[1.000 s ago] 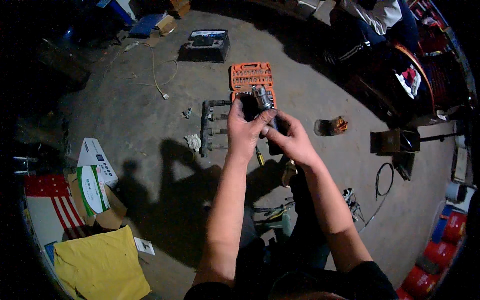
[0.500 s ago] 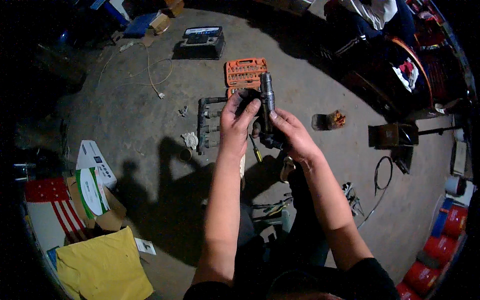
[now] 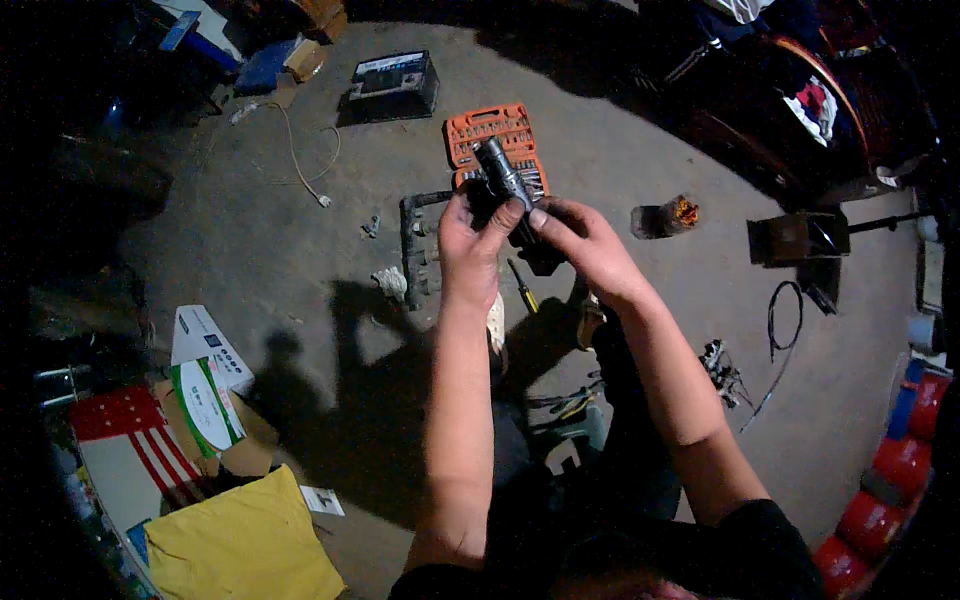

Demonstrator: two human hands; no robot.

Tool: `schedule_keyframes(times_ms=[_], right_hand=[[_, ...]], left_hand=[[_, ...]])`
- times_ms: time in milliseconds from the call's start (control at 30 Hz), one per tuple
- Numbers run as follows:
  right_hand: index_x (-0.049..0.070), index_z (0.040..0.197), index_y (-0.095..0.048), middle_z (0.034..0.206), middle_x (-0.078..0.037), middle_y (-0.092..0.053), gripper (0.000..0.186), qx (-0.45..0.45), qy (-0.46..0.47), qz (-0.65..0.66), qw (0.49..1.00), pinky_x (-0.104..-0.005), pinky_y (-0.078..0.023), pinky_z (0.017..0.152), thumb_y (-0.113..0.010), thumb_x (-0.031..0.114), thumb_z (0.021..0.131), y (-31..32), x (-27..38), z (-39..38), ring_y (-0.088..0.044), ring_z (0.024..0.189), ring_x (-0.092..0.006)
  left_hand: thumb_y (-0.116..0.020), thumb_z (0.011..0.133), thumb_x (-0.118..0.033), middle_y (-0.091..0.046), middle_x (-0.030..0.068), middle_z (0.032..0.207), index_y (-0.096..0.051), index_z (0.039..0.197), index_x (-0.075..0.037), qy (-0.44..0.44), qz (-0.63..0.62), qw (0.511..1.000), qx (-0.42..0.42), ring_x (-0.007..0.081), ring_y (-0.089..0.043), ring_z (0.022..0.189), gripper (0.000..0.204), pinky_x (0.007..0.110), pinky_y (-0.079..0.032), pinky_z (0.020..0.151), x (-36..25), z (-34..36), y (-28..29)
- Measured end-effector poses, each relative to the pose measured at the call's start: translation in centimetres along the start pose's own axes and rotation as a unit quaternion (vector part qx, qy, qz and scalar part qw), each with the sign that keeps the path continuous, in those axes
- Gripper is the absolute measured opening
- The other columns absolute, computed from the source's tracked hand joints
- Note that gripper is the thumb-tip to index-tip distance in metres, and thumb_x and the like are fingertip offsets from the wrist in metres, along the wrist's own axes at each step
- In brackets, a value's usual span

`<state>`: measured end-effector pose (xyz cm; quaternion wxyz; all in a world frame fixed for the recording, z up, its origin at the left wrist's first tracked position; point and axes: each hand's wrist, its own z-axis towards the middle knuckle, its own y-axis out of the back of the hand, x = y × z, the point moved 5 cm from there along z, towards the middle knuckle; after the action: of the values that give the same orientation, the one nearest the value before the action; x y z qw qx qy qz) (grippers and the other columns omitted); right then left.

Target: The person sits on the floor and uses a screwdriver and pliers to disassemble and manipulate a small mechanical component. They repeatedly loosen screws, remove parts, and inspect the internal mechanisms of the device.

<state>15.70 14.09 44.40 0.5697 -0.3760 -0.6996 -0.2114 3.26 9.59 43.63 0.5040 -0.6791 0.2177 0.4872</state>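
Both of my hands hold a dark, roughly cylindrical metal part [image 3: 503, 172] with a silvery, stepped end that tilts up and to the left. Its black lower body is partly hidden by my fingers, and I cannot tell its exact kind. My left hand [image 3: 472, 240] is closed round its left side, thumb pressed along it. From the right, my right hand [image 3: 592, 248] grips it with the thumb on top. Just beyond lies an open orange socket set case [image 3: 487, 118]. A black rail with several fittings [image 3: 411, 240] lies left of my left hand.
A screwdriver [image 3: 525, 290] lies on the floor below my hands. Farther off are a black battery [image 3: 393, 85], a cut container [image 3: 668, 217] and a metal box with a rod [image 3: 795, 240]. Cartons, a yellow package [image 3: 245, 540] and red containers [image 3: 870, 522] line the sides.
The metal part's silvery end has swung left and tilted, from nearly upright to slanting. My right hand has shifted its grip slightly. The whole view has turned a little.
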Motion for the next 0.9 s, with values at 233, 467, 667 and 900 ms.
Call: schedule_keyframes(times_ms=[233,467,667,900], right_hand=[[-0.001,0.105,-0.059,0.085,-0.002,-0.061,0.04,0.035,0.021,-0.033,0.999,-0.024,-0.046,0.069,-0.061,0.035,0.087,-0.6,0.1,-0.3,-0.053,0.077,-0.0064],[0.0,0.1,-0.06,0.082,0.001,-0.058,0.031,0.028,0.035,0.085,0.995,-0.0222,-0.043,0.066,-0.051,0.03,0.094,-2.2,-0.6,-0.6,-0.051,0.074,-0.0056],[0.001,0.085,-0.059,0.067,0.003,-0.05,0.04,0.016,0.062,0.032,0.997,-0.0253,-0.035,0.053,-0.045,0.036,0.096,-2.6,-2.1,0.5,-0.041,0.063,-0.0047],[-0.001,0.078,-0.06,0.059,0.001,-0.048,0.043,-0.039,0.106,0.044,0.993,-0.0252,-0.035,0.05,-0.049,0.038,0.093,-3.7,-2.3,0.5,-0.041,0.059,-0.0053]], left_hand=[[-0.073,0.078,-0.012,-0.059,0.0033,0.098,-0.053,0.106,-0.001,-0.045,0.053,0.997,-0.017,0.0125,-0.056,0.089,0.036,0.026,-0.045,0.081,-0.7,0.0,-0.9],[-0.07,0.081,-0.017,-0.059,0.0017,0.092,-0.055,0.098,-0.002,-0.087,0.073,0.991,-0.069,0.0096,-0.054,0.082,0.027,0.024,-0.044,0.075,-1.3,-0.3,-0.4],[-0.061,0.088,-0.02,-0.055,-0.0005,0.071,-0.056,0.08,0.0,-0.186,0.255,0.939,-0.137,0.0071,-0.046,0.067,0.022,0.023,-0.039,0.061,-3.0,-1.1,-0.9],[-0.056,0.09,-0.019,-0.053,0.0014,0.067,-0.051,0.076,0.001,-0.26,0.387,0.867,-0.177,0.0091,-0.044,0.063,0.025,0.025,-0.039,0.057,-3.5,-1.5,-0.7]])
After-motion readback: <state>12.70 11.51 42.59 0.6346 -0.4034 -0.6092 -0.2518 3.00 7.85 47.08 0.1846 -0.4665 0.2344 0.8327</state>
